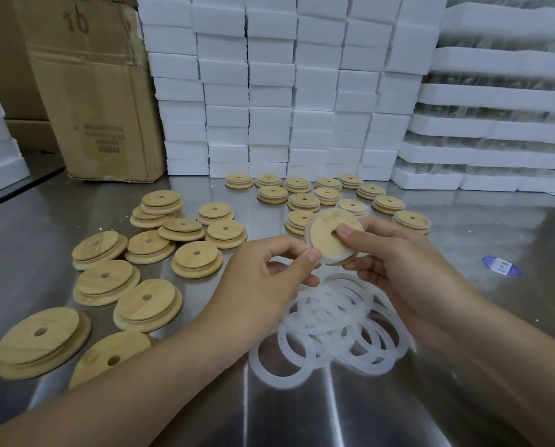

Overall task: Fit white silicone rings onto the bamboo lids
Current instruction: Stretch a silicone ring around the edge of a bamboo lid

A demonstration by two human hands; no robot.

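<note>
Found at centre of frame: one bamboo lid (329, 245), held clear of the table (463, 366) between both hands. Left hand (269, 269) at the lower left edge of the lid; thumb and forefinger closed in a narrow pinch on the rim, remaining fingers (305, 280) curled underneath. Right hand (395, 262) on the right side of the lid; thumb pressed flat on the face just right of the centre hole, other fingers wrapped behind and mostly out of sight. White silicone ring (308, 232) seen round the stepped face, showing along the upper, left and lower rim; seating on the right side hidden by the thumb, cannot tell.

Round part, hence no long axis to report. Stepped face turned toward the camera, disc tilted up off the horizontal, hole near mid-face.

Directly below the hands: heap of loose rings (331, 324), overlapping, lying on the table. Lower left through mid-left of frame: bare lids (147, 250), stepped side up, several overlapping or stacked. Beyond the hands, upper centre to right: ringed lids (327, 195) set out singly in rows, a pale band apparent under the step on several.

Along the back: cardboard box (92, 91) upper left, stacked foam blocks (269, 91) centre, foam trays (495, 108) right. Blue label (501, 266) flat on the table, right of the right hand, well apart.
</note>
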